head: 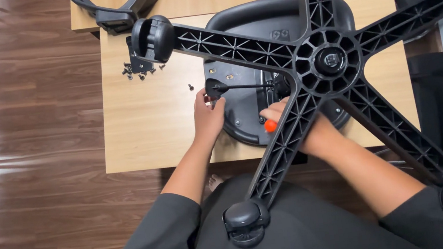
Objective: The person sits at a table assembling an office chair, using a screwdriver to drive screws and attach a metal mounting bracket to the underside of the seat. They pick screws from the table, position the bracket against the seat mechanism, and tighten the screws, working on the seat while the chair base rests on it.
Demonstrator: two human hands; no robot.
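Note:
An upturned black office chair lies seat-down on a light wooden table [148, 135]. Its five-spoke wheeled base [331, 60] points up at me. My left hand [208, 117] rests at the left rim of the seat underside [242, 124], fingers at the black knob of the adjustment lever [215, 88]. My right hand [297, 128] reaches under a base spoke, which partly hides it. It grips a tool with an orange-red end [271, 126] against the seat bottom.
Several small black screws [139, 71] lie loose on the table near a castor [153, 38]; one screw [191, 87] lies apart. A black armrest part [118, 9] sits on the far table. Dark wooden floor lies left, chair legs along its edge.

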